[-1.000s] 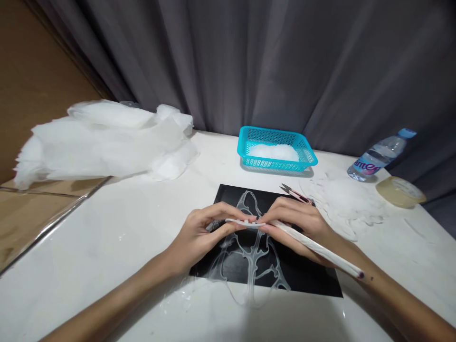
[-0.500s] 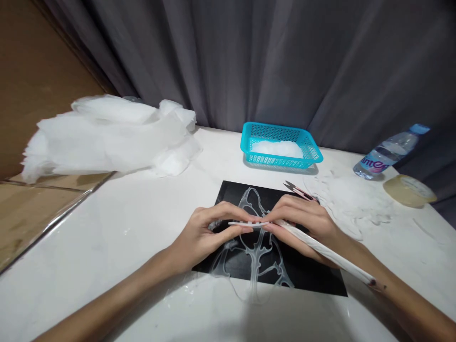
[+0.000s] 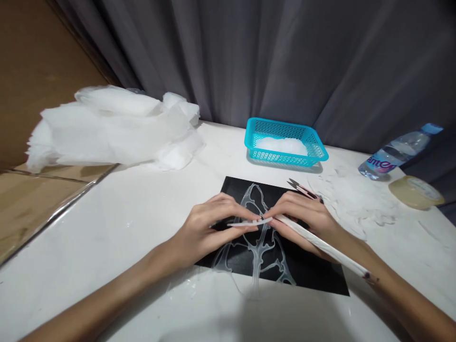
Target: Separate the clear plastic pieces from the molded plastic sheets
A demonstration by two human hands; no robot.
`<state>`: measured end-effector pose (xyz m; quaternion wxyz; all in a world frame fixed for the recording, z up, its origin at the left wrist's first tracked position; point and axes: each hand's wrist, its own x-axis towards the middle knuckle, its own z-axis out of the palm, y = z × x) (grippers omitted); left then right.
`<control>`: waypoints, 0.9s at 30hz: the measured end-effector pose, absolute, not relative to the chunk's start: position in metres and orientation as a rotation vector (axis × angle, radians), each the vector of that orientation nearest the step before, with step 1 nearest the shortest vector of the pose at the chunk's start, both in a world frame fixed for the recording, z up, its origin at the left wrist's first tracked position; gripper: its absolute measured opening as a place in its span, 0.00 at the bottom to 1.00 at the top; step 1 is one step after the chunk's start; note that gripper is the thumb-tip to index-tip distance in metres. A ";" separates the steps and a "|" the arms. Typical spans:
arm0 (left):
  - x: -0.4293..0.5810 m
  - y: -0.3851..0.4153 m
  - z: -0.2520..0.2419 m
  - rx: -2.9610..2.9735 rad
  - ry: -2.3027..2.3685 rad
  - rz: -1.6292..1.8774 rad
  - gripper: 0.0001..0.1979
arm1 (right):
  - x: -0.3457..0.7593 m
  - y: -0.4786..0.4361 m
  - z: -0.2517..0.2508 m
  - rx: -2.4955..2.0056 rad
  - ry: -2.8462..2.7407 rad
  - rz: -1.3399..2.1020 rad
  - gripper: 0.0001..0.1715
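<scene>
A thin white curved piece [image 3: 249,222] is pinched edge-on between the fingers and thumb of my left hand [image 3: 210,221]. My right hand [image 3: 308,216] pinches the right end of that same piece. A long white stick [image 3: 324,247], dark at its near tip, also rests in my right hand, slanting back over the wrist. Beneath both hands lies a black sheet [image 3: 317,280] bearing a translucent branching lattice [image 3: 257,256]; my hands hide part of it. Thread snips [image 3: 302,189] with pink handles lie just beyond my right hand, partly covered.
A turquoise basket [image 3: 285,159] holding white material stands at the back. White scraps [image 3: 363,204] are spread at right, near a water bottle [image 3: 395,152] and a yellowish tub [image 3: 416,192]. White fluffy sheets [image 3: 110,128] are heaped at left by cardboard [image 3: 42,204].
The white piece has tilted, its right end now slightly higher. Both hands keep their pinch, with the fingers shifted a little. The whole view has moved slightly.
</scene>
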<state>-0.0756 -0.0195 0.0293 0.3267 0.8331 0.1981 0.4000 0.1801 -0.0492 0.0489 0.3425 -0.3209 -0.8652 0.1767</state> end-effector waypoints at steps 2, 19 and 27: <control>-0.077 -0.018 0.030 2.275 0.475 1.040 0.13 | 0.179 -0.049 0.049 -0.833 -2.258 0.456 0.06; -0.074 -0.023 0.027 2.239 0.496 1.010 0.11 | 0.171 -0.059 0.047 -0.753 -2.282 0.203 0.08; -0.075 -0.021 0.033 2.176 0.567 1.031 0.08 | 0.183 -0.049 0.047 -0.848 -2.308 0.273 0.04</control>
